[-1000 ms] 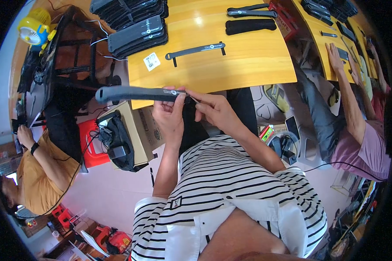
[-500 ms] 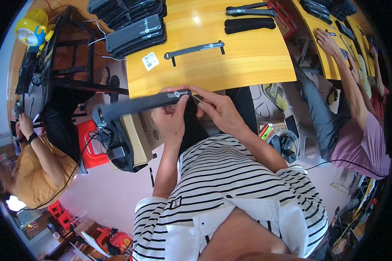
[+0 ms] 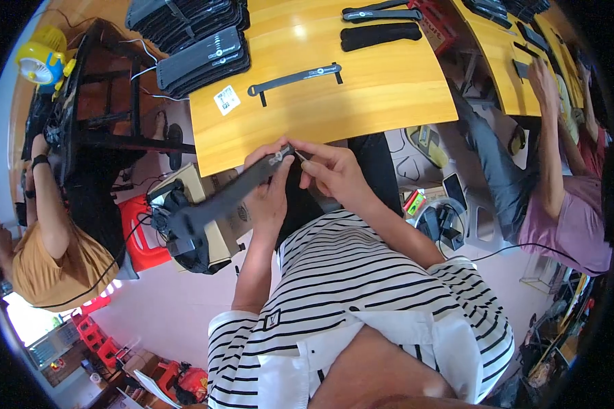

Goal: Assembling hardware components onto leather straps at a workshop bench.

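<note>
My left hand (image 3: pixel 269 194) grips a long dark grey padded strap (image 3: pixel 222 201) near its upper end; the strap slants down to the left, below the table's front edge. My right hand (image 3: pixel 331 170) pinches a small metal piece (image 3: pixel 300 155) at that same upper end, fingertips touching the strap. Both hands sit just in front of the yellow wooden table (image 3: pixel 389 88).
On the table lie a thin black strap with a crossbar (image 3: pixel 293 78), a small white label (image 3: pixel 226 100), a black pad (image 3: pixel 381 34) and stacks of dark straps (image 3: pixel 198 58). A cardboard box (image 3: pixel 205 198) stands below. Other people sit at left (image 3: pixel 54 252) and right (image 3: pixel 552 198).
The strap's far left end has swung downward, from level to slanting steeply. Both hands have kept their hold at its upper end near the table edge.
</note>
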`<state>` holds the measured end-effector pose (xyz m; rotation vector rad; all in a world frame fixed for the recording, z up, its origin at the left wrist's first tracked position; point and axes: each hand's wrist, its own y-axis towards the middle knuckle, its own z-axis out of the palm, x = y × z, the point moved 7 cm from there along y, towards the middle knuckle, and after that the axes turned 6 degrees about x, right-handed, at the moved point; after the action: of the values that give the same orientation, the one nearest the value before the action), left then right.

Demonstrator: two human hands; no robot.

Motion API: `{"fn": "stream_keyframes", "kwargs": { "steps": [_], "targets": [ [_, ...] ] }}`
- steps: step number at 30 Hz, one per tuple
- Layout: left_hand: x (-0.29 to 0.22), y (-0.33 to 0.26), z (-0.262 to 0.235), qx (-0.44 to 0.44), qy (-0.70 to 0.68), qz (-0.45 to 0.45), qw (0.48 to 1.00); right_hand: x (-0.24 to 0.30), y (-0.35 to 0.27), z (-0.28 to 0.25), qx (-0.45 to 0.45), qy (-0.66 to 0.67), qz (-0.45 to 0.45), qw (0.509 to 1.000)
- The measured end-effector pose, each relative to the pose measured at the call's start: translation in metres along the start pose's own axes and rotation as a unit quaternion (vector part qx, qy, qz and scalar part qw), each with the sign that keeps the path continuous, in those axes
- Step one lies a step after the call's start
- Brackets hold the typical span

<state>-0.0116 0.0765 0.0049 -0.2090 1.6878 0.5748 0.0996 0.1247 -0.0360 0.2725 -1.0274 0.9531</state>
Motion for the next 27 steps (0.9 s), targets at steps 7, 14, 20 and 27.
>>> {"fn": "stream_keyframes", "kwargs": {
  "steps": [7,14,20,27],
  "targets": [
    [0.008,0.003,-0.004,-0.036,-0.161,-0.102,0.981,0.010,-0.003,-0.004,-0.027,-0.039,-0.023,0.999],
    [-0.001,0.002,0.006,-0.003,-0.053,-0.019,0.998,0.000,-0.004,-0.003,-0.019,0.098,0.007,0.995],
    [-0.001,0.010,-0.001,0.006,-0.134,-0.107,0.985,0.030,-0.010,-0.001,-0.064,-0.281,-0.201,0.936],
    [0.024,0.011,-0.003,0.119,-0.329,-0.252,0.902,0.051,-0.012,0.002,0.040,-0.323,-0.140,0.935]
  ]
}}
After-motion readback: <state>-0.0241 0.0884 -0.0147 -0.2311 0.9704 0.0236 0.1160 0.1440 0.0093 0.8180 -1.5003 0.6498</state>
